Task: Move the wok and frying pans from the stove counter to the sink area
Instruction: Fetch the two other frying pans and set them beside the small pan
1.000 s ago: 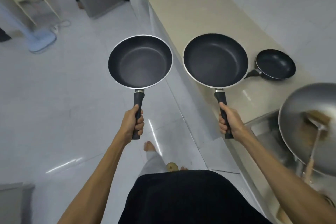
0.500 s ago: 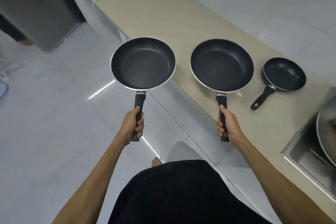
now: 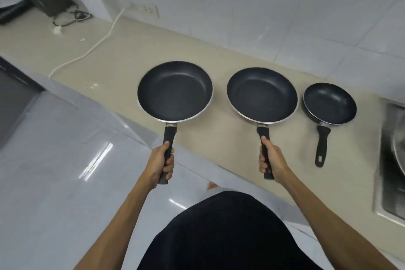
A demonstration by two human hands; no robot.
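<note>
In the head view, the left hand (image 3: 161,163) is closed tightly around the black handle of a large frying pan (image 3: 174,91), which is in the centre of the frame, its bowl above the front part of the beige counter (image 3: 122,55) and its handle reaching out over the counter edge. The right hand (image 3: 270,160) is also wrapped firmly around a black handle, that of a second large frying pan (image 3: 262,95), just to the right of the first one; the two rims are near but apart. Whether these two pans touch the counter or are held a little above it, I cannot tell. Further right, a small frying pan (image 3: 329,103) lies on the counter with no hand on it, its handle pointing toward the lower edge of the frame. At the right edge is a part of a steel sink (image 3: 382,204), with a blurred metal rim inside it. In the upper left, a white cable (image 3: 92,49) runs over the counter to a wall socket (image 3: 150,10) on the white tiled wall. The lower left shows a glossy tiled floor (image 3: 54,171).
</note>
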